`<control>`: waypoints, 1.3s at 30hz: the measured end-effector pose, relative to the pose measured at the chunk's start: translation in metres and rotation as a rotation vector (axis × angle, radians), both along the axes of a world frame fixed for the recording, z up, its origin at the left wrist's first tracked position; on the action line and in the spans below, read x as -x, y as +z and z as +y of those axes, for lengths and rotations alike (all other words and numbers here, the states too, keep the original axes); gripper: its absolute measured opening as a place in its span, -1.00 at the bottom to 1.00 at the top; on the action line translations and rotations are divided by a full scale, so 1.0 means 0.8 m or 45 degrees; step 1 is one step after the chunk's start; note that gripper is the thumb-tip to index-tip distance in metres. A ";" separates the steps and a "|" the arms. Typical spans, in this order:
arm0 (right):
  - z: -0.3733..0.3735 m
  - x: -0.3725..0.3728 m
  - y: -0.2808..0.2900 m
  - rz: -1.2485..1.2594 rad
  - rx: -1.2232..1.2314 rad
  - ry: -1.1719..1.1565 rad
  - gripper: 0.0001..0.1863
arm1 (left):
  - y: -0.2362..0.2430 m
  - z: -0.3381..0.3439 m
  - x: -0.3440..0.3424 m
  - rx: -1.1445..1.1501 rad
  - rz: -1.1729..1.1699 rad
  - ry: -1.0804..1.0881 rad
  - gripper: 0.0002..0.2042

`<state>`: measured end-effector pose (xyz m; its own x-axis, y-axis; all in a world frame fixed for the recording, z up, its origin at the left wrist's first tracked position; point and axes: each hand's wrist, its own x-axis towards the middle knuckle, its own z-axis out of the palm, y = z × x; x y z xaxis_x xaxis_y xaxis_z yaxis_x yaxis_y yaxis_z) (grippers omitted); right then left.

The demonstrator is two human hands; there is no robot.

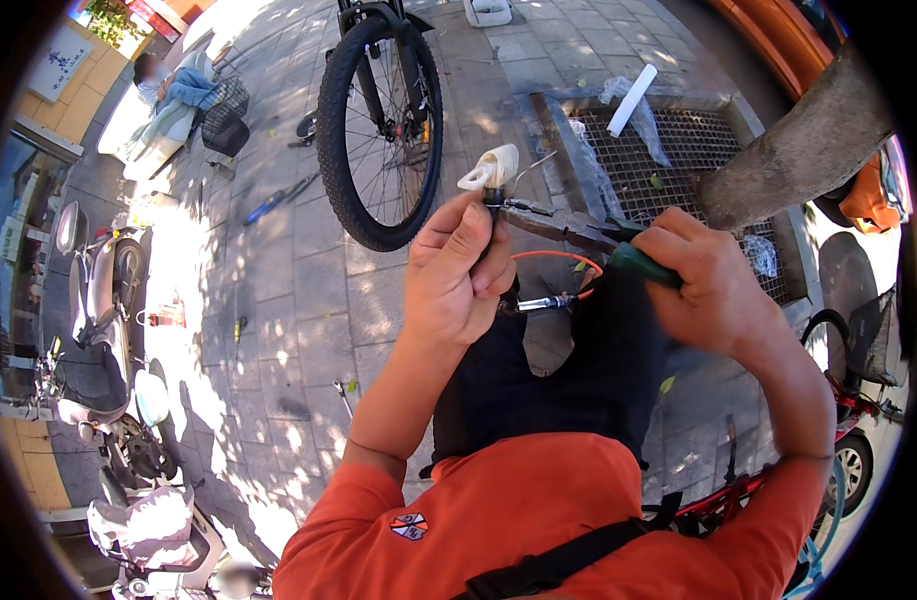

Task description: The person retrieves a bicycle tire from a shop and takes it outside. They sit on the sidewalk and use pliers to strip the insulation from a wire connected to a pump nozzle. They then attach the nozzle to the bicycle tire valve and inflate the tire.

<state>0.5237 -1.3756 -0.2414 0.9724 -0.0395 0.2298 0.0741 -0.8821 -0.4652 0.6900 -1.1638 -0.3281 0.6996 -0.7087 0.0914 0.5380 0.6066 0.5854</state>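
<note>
My left hand [458, 265] is closed on a small black cylindrical part [493, 198], with a crumpled white piece [488, 166] at its upper end. My right hand [698, 270] grips green-handled pliers [586, 232], whose metal jaws point left toward the black part; whether they touch it I cannot tell. A thin wire or strand [533, 170] sticks up beside the white piece. Below my hands, between my legs, lie an orange hose [548, 254] and a chrome cylindrical fitting [543, 302].
A bicycle front wheel [378, 235] stands ahead. A tree trunk [788, 150] rises from a grate [698, 140] with a white tube [633, 100] on it. Scooters [108, 300] line the left, where a person [173, 90] sits. Tools [263, 207] lie on the pavement; bicycles [848, 400] stand right.
</note>
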 end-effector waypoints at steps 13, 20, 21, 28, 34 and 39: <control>0.006 0.024 0.024 0.554 -0.937 -0.054 -0.82 | -0.020 -0.016 -0.017 0.016 -0.636 0.131 -0.49; 0.000 0.045 0.013 0.757 -1.421 -0.051 -0.83 | -0.015 -0.017 -0.028 0.044 -0.870 0.090 -0.72; 0.000 0.049 0.008 0.774 -1.534 -0.043 -0.81 | -0.014 -0.019 -0.030 0.037 -0.943 0.100 -0.72; 0.008 0.061 -0.016 0.828 -2.073 -0.134 -0.66 | -0.016 -0.046 -0.032 -0.048 -0.813 -0.019 -0.72; -0.019 0.064 -0.002 0.497 -1.026 -0.123 -0.50 | 0.011 -0.052 -0.028 -0.189 -0.342 -0.244 -0.68; 0.000 0.054 -0.020 -0.210 0.259 -0.327 -0.54 | 0.023 -0.043 -0.020 -0.241 -0.099 -0.261 -0.74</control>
